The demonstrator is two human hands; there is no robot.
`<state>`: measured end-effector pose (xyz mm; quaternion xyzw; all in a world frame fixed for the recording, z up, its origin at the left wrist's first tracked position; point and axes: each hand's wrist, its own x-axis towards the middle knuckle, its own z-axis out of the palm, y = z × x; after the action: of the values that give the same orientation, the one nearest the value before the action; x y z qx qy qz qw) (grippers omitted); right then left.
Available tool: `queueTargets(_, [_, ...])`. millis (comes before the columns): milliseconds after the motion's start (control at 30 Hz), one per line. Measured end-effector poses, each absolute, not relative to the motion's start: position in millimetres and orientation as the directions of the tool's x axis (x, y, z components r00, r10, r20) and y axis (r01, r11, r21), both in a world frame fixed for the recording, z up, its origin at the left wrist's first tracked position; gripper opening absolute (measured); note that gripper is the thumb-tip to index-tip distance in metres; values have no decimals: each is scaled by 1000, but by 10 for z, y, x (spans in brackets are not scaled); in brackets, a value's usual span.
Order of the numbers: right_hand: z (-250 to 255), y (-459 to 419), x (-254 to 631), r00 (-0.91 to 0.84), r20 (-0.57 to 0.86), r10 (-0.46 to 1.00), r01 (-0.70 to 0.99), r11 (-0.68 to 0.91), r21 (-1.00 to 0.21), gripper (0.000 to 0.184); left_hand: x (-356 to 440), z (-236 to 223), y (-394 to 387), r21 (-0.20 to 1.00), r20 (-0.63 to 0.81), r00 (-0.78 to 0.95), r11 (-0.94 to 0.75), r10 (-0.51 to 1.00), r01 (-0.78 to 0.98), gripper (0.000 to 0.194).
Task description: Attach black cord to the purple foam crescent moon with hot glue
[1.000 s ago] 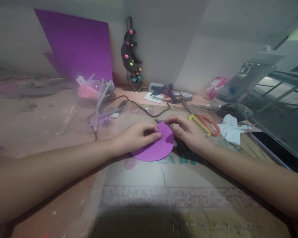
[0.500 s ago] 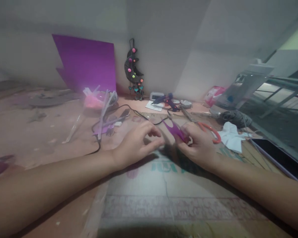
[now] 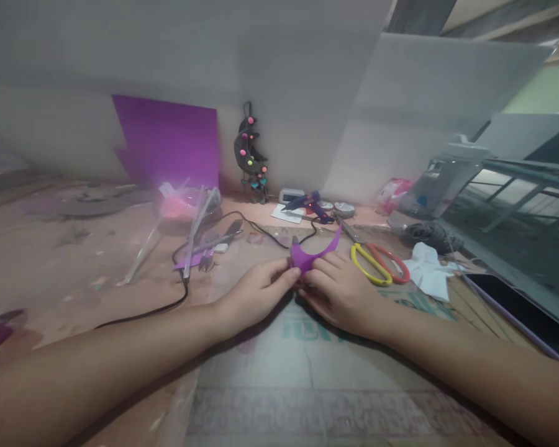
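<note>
Left of the scissors (image 3: pixel 371 262) on the bench (image 3: pixel 93 261), the fingers of the left hand (image 3: pixel 256 297) pinch the curved purple piece (image 3: pixel 307 256) low down; those of the right hand (image 3: pixel 347 295) curl around its lower edge, grasping it. A white tissue (image 3: pixel 428 273) lies right of the scissors.

A dim grey wall (image 3: pixel 298 74) rises behind the pinkish tabletop (image 3: pixel 88 279), a barred frame (image 3: pixel 524 180) standing off right.

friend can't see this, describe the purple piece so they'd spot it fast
Against the wall leans a big purple sheet. Nearer and to its right, the left hand and right hand hold the purple piece: small, with a scooped edge, unlike the straight-edged sheet.
</note>
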<state>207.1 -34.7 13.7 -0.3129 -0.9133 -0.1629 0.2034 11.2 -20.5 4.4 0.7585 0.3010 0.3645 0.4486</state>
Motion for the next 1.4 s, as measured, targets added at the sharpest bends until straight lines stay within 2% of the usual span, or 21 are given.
queueTargets(133, [171, -382, 2087, -741, 467, 482, 617, 763, 192, 13, 88, 52, -133, 897, 287, 434, -398, 854, 192, 27])
queueTargets(300, [435, -380, 2243, -778, 508, 369, 584, 723, 369, 8, 59, 59, -74, 914, 255, 407, -356, 877, 195, 31])
queueTargets(400, [641, -293, 2379, -719, 564, 406, 648, 685, 333, 5, 55, 43, -65, 927, 240, 427, -336, 872, 165, 32])
queueTargets(500, [729, -143, 2559, -639, 598, 484, 707, 675, 210, 6, 63, 18, -50, 947, 190, 414, -278, 890, 163, 32])
queueTargets(600, [671, 25, 2801, -558, 553, 618, 777, 624, 86, 8, 73, 4, -11, 964, 158, 442, -234, 883, 123, 33])
queueTargets(800, [658, 122, 3121, -283, 397, 873, 935, 343, -87, 20, 59, 2, 83, 918, 210, 438, -331, 874, 221, 35])
queueTargets(833, [715, 106, 3128, -231, 373, 899, 938, 308, -161, 22, 56, -1, 86, 909, 219, 428, -343, 877, 237, 35])
queueTargets(900, [847, 84, 3121, -137, 288, 948, 870, 254, -422, 25, 51, -6, 74, 907, 217, 429, -344, 877, 245, 33])
queueTargets(967, [946, 103, 3101, -58, 153, 987, 639, 154, -754, 26, 47, -8, 43, 908, 210, 456, -345, 865, 236, 30])
queueTargets(1000, [967, 132, 3089, -13, 83, 996, 465, 80, -882, 24, 45, -8, 26, 906, 213, 470, -354, 856, 234, 29])
queueTargets(1033, [967, 172, 3073, 33, 23, 999, 288, 13, -958, 21, 43, -8, 11, 901, 215, 485, -364, 848, 237, 28])
queueTargets(1100, [914, 266, 3029, 140, -66, 988, 44, -73, -996, 15, 42, -14, -7, 882, 217, 490, -385, 845, 273, 26])
queueTargets(1167, [831, 345, 2971, 186, -115, 976, -26, -113, -993, 9, 44, -26, -9, 867, 214, 502, -400, 838, 298, 25])
queueTargets(1233, [763, 382, 2917, 165, -116, 979, -28, -113, -993, 7, 48, -34, -4, 858, 213, 507, -408, 835, 313, 26])
queueTargets(1400, [750, 308, 2892, 104, -38, 994, 51, -43, -998, 21, 50, -8, 0, 866, 186, 520, -389, 834, 315, 28])
